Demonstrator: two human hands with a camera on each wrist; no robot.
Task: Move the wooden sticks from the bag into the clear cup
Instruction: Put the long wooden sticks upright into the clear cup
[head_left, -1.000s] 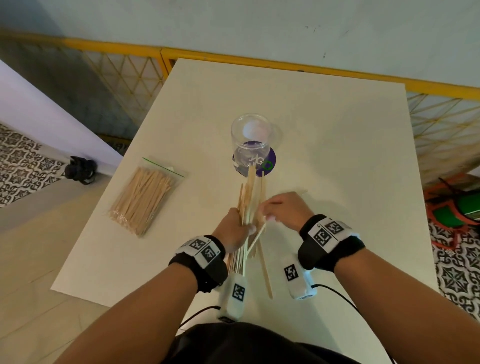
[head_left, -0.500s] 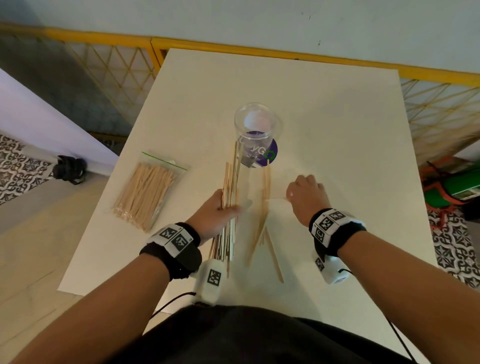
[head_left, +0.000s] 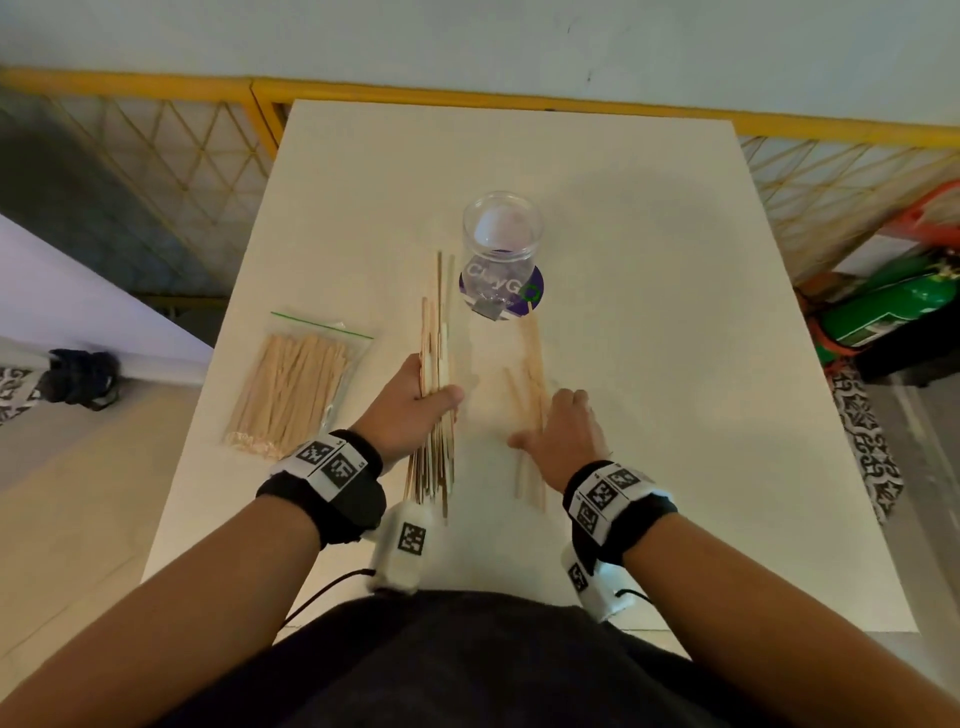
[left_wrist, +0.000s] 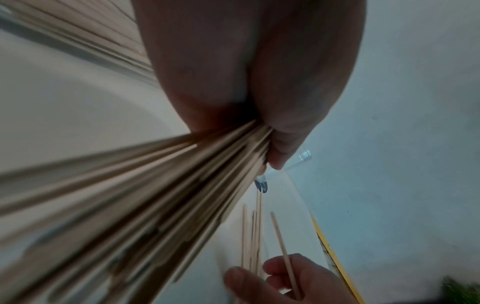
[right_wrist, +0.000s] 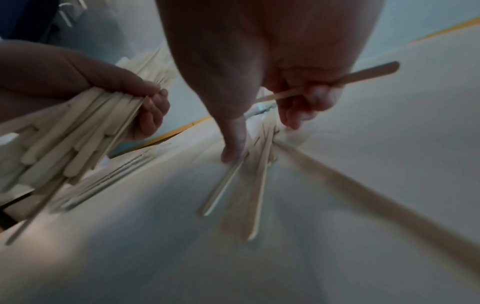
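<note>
Left hand (head_left: 415, 410) grips a bundle (head_left: 435, 374); right hand (head_left: 563, 436) pinches one stick (right_wrist: 337, 81) — gather the strays (head_left: 530, 410) at mid-frame flat, ends aligned

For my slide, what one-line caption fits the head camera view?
Left hand grips a bundle of wooden sticks beside the empty clear cup; right hand gathers loose sticks on the table.

**Tally on the table**

I count one clear cup (head_left: 501, 244), one bag (head_left: 296, 387) stuffed with sticks, too many to number. One bundle of sticks (head_left: 435, 374) sits in my left hand (head_left: 410, 410), uncountable too. Loose sticks (head_left: 530, 395) by my right hand (head_left: 563, 436): several, blurred. One single stick (right_wrist: 337, 81) in its fingers. Two hands, one table (head_left: 649, 312).
</note>
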